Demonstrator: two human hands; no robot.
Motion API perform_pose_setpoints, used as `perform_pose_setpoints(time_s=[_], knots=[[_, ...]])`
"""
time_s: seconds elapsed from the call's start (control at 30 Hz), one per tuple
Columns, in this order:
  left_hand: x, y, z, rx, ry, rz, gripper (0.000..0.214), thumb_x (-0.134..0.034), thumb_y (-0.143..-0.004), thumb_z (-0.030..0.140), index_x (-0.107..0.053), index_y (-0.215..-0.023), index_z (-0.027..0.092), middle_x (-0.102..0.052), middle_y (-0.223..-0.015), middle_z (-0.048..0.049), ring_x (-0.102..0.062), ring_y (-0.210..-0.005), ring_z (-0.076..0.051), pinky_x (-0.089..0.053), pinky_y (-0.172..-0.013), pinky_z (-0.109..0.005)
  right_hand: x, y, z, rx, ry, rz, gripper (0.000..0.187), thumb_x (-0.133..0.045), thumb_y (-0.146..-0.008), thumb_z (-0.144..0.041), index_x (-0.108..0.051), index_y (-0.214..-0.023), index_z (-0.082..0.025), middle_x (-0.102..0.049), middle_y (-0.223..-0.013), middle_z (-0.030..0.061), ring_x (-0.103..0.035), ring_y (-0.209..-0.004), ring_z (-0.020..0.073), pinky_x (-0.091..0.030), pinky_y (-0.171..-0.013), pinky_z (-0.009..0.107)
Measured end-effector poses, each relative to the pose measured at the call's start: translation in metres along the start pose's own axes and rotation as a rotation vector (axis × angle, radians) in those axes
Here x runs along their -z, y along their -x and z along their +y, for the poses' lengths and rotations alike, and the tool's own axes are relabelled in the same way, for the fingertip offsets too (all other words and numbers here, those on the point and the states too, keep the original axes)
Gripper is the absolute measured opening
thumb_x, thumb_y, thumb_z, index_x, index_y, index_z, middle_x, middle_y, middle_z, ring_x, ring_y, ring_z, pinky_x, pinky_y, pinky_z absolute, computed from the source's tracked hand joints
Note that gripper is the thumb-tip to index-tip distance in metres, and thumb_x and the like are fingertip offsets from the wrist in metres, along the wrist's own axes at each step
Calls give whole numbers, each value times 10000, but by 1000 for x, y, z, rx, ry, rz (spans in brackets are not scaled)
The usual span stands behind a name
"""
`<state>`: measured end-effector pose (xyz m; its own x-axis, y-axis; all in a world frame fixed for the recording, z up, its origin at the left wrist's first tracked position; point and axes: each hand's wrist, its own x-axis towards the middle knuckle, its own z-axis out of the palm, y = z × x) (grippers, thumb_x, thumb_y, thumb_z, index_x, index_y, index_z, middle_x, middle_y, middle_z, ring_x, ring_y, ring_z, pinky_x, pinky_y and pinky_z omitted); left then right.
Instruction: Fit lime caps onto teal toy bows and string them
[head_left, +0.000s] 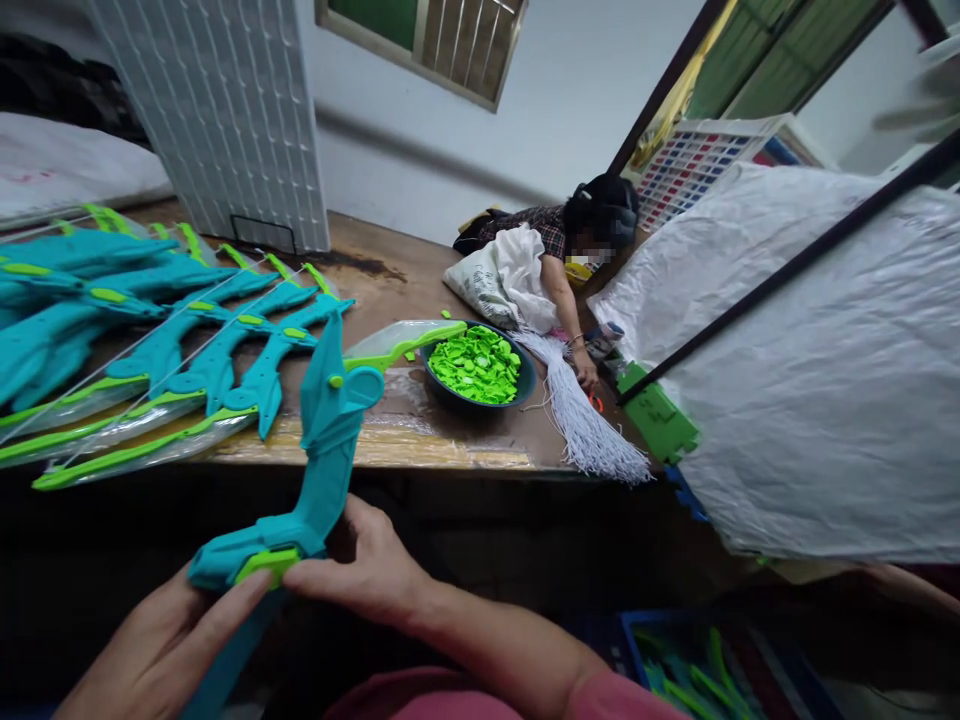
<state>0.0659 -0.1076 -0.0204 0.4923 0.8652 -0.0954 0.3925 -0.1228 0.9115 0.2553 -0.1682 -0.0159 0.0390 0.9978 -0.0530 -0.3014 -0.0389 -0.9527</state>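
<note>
I hold a teal toy bow point(319, 460) with green trim in front of me, below the table edge. My left hand point(161, 650) supports its lower end from beneath, thumb pressed on the green grip piece point(266, 562). My right hand point(367, 565) wraps around the grip from the right side. The bow's green limb point(405, 347) reaches up toward a dark bowl point(525, 385) full of small green plastic pieces point(475, 364).
Several finished teal bows point(150, 330) lie fanned on the wooden table point(390, 290) at left. A bundle of white strings point(585, 420) hangs over the edge. Another person point(570, 260) leans on the table's far side. A large white sack point(817, 370) stands at right, a blue crate point(675, 660) below.
</note>
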Motion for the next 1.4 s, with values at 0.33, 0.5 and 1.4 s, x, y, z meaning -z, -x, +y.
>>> perform_pose_setpoints(time_s=[0.33, 0.5, 1.4], knots=[[-11, 9, 37, -10, 196, -164, 384, -562, -968, 539, -694, -1093, 200, -727, -958, -57, -688, -800, -228, -573, -731, -311, 8, 15, -12, -2, 101, -31, 469, -815, -782, -503, -645, -1111, -216, -727, -1043, 36, -682, -994, 235, -547, -939, 381], [-14, 13, 29, -39, 197, -174, 325, -577, -981, 503, -658, -1087, 207, -708, -991, -42, -665, -900, -227, -531, -822, -314, 10, 14, -9, -12, 143, -18, 428, -808, -794, -480, -649, -1077, -201, -719, -1023, 38, -673, -960, 216, -547, -899, 353], [-6, 17, 26, -9, 212, -166, 340, -572, -987, 526, -613, -1030, 192, -630, -918, -7, -567, -853, -187, -467, -770, -301, 1, 12, -14, 2, 264, 49, 420, -823, -788, -393, -623, -1105, -204, -712, -1007, 37, -672, -918, 204, -570, -843, 337]])
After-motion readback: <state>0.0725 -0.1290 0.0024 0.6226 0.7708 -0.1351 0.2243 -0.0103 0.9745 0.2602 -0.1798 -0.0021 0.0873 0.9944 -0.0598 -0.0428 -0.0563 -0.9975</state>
